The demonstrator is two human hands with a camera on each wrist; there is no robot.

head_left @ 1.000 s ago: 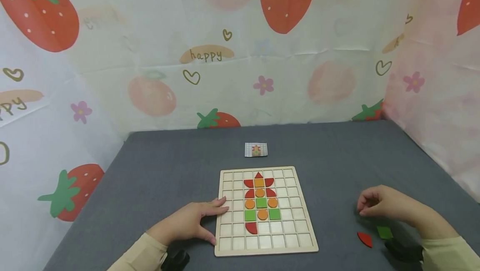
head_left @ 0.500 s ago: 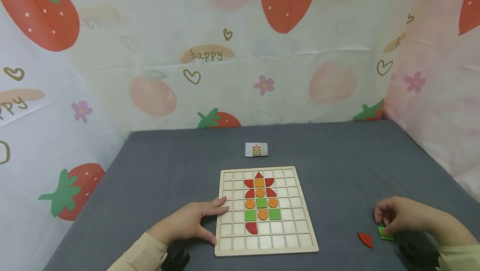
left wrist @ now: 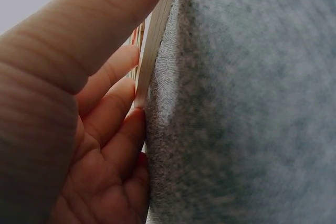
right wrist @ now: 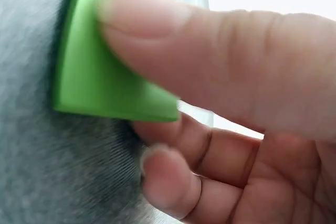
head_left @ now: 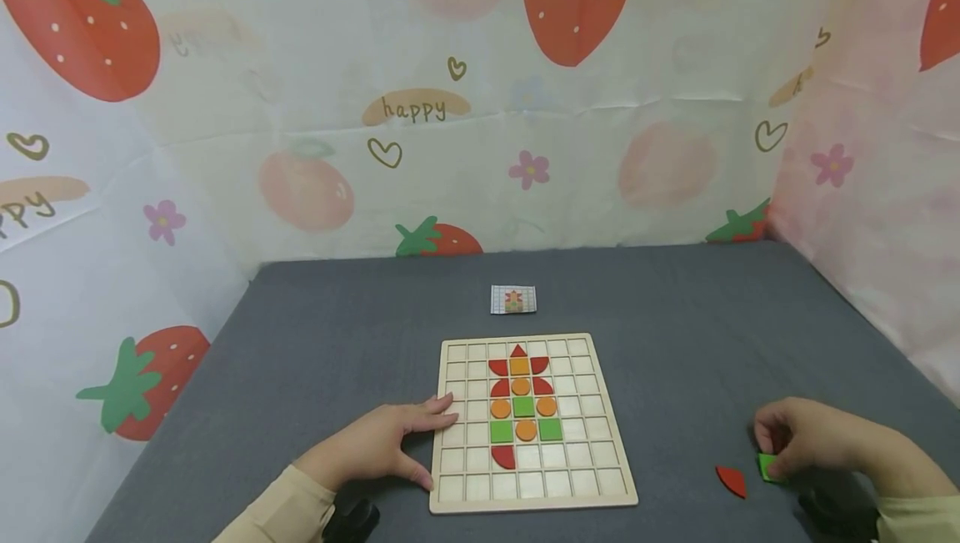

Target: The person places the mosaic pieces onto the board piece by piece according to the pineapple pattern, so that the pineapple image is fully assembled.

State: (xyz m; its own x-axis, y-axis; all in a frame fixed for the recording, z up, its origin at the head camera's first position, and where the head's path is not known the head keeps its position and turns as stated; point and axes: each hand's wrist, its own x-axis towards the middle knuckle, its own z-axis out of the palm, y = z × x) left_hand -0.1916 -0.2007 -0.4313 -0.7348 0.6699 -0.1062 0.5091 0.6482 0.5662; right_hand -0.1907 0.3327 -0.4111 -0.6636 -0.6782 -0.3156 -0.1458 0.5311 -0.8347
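My right hand (head_left: 821,440) pinches a green square tile (right wrist: 89,74) at the right of the table. In the right wrist view the thumb lies across its face and a fingertip is behind it; the tile is tilted, one edge close to the cloth. Just left of that hand lies a red quarter-circle tile (head_left: 732,481). My left hand (head_left: 375,441) rests with extended fingers and thumb against the left edge of a wooden grid board (head_left: 600,476). Red, orange and green tiles fill part of the grid, with one red quarter-circle (head_left: 503,457) lowest.
A small pattern card (head_left: 513,299) lies beyond the board. Grey cloth (head_left: 660,318) covers the table. Strawberry-print curtains (head_left: 450,34) hang behind and at both sides.
My right hand has moved right and down to the green square tile, gripped it and tilted it up slightly. My left hand and the board have stayed put.
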